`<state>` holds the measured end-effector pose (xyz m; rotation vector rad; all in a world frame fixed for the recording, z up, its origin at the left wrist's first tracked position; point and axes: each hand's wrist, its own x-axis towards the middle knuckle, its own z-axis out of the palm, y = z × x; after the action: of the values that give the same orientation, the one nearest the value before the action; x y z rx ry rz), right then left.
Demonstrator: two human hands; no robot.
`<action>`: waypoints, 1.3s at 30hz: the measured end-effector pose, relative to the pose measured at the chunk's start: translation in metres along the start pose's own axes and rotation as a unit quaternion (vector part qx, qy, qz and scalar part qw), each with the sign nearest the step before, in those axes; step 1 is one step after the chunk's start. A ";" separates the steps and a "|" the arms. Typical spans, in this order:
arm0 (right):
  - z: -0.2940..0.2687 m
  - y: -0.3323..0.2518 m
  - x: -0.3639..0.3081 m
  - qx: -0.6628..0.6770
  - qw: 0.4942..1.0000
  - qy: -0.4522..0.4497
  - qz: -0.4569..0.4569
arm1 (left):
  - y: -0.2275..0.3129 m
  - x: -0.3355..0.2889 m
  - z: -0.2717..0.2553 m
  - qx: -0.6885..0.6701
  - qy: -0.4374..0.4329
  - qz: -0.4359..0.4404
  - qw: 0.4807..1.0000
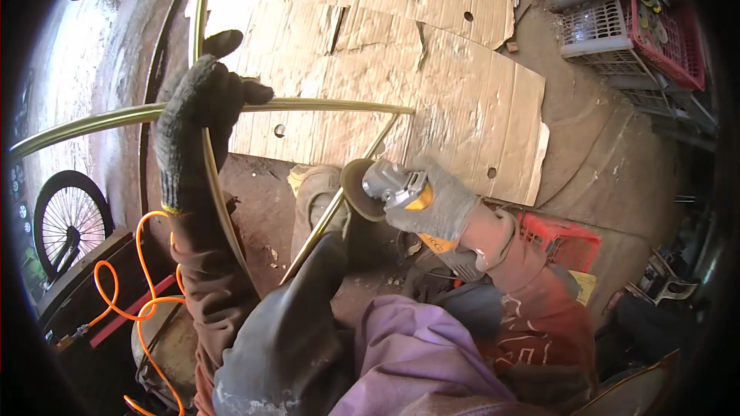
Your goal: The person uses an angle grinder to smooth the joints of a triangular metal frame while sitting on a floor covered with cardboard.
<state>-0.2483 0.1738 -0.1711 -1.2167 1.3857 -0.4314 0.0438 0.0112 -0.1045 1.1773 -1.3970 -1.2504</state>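
My left hand (202,112), in a dark knit glove, is wrapped round a brass-coloured metal bar (324,105) where another long bar (199,8) crosses it. From the right end of the crosswise bar, a slanting bar (314,237) runs down toward my knee. In a grey glove, my right hand (443,204) grips an angle grinder (401,186) with a grey head and yellow body. Its round disc (359,189) lies against or just over the slanting bar; exact contact cannot be made out. Part of the grinder's body is hidden behind my hand and sleeve.
Flattened cardboard (470,100) covers the floor ahead. An orange coiled hose (116,304) hangs at left, below a bicycle wheel (72,223). At right are a red crate (566,243) and stacked plastic baskets (593,27). My shoe (314,199) is close to the disc.
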 end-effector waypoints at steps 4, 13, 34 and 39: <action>-0.024 0.029 0.024 0.190 0.977 0.028 0.094 | 0.007 -0.003 0.006 0.035 -0.063 0.064 0.995; -0.044 0.020 0.037 0.133 0.987 0.055 0.075 | 0.017 -0.012 0.020 0.052 -0.061 0.063 0.995; -0.039 0.037 0.006 0.245 0.952 0.109 0.149 | -0.046 -0.002 -0.034 -0.142 -0.021 -0.053 0.988; -0.009 0.042 0.013 0.152 0.983 0.062 0.076 | -0.061 -0.003 -0.035 -0.149 0.045 -0.064 0.986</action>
<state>-0.2704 0.1756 -0.2101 -0.8406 1.4468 -0.5964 0.0844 0.0067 -0.1622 1.1125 -1.0379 -1.4228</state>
